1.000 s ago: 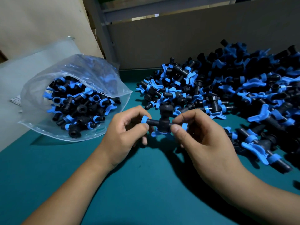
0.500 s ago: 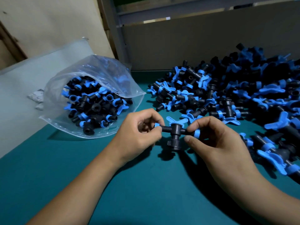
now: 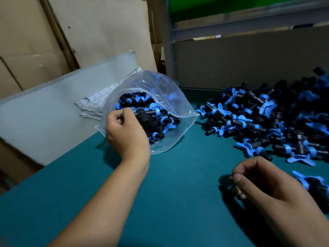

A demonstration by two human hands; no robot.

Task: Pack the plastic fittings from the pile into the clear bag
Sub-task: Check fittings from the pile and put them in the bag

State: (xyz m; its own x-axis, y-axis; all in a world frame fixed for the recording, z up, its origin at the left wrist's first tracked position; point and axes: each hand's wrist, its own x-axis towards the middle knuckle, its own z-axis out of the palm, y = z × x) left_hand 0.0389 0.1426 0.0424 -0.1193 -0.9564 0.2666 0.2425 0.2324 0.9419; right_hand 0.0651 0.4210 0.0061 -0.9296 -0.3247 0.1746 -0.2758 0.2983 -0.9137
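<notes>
Teal matting covers the table (image 3: 178, 193) I'm watching from afar. At about ten o'clock from the centre of my view lies the clear bag (image 3: 170, 104), mouth gaping toward me, already holding a heap of black-and-blue plastic fittings. My left hand (image 3: 124, 131) sits at that mouth, thumb and forefinger pinching one end of a black tee-shaped fitting (image 3: 146, 114) with a blue collar on its far arm; the piece hangs just over the ones already packed, inside the opening. Whether it touches them, I cannot tell.

Over at three o'clock the pile (image 3: 267, 118) of loose fittings spreads across the mat to the frame's edge, well apart from the bag. My right hand (image 3: 263, 180) hovers near five o'clock, just beside the pile's near edge, fingers loosely curled and holding nothing.

Behind the bag, around eleven o'clock, a folded checked cloth (image 3: 99, 102) rests on a pale grey board (image 3: 53, 113) that leans against brown cardboard (image 3: 89, 32). At one o'clock a grey panel (image 3: 249, 59) backs the table. No readable writing, brand or label shows on the bag, the fittings or the cardboard.
</notes>
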